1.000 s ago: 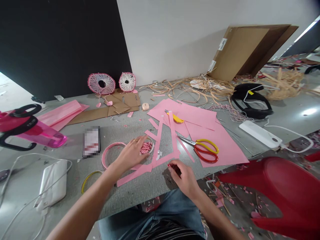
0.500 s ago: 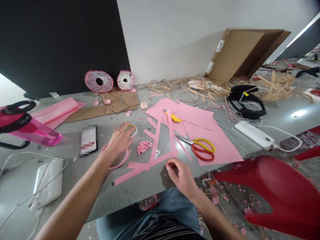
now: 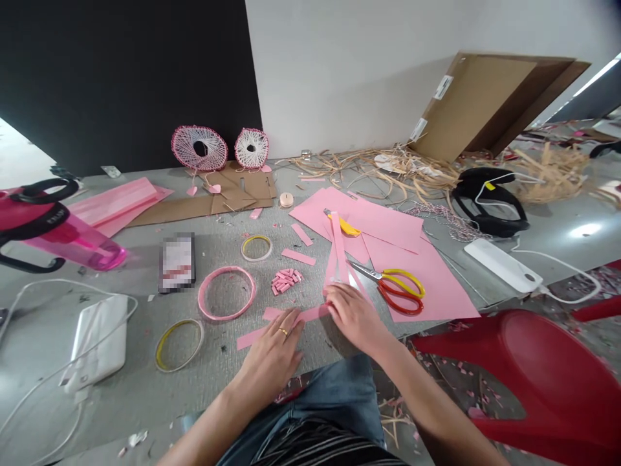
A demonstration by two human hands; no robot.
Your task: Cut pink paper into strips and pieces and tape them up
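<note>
A long pink paper strip (image 3: 311, 314) lies along the table's front edge, with other pink strips under and beside it. My left hand (image 3: 272, 349) rests over its left part, fingers stretched out flat, a ring on one finger. At the strip's right end, my right hand (image 3: 356, 317) has its fingers bent down and closed on the paper; the fingertips are partly hidden. Just beyond the hands is a pile of small pink paper rolls (image 3: 286, 280). Left of it are a pink-wrapped hoop (image 3: 251, 292) and two tape rolls, one farther back (image 3: 244, 248) and one nearer (image 3: 158, 355).
Red-and-yellow-handled scissors (image 3: 400, 291) and a yellow cutter (image 3: 349, 226) lie on pink paper sheets (image 3: 436, 285). A phone (image 3: 177, 262), a pink bottle (image 3: 72, 233) and a white power bank (image 3: 99, 340) are at left. A red chair (image 3: 548, 369) stands at right.
My left hand has left the far tape roll and come down onto the pink strip. My right hand has moved slightly up onto the strip's right end. The strips have shifted.
</note>
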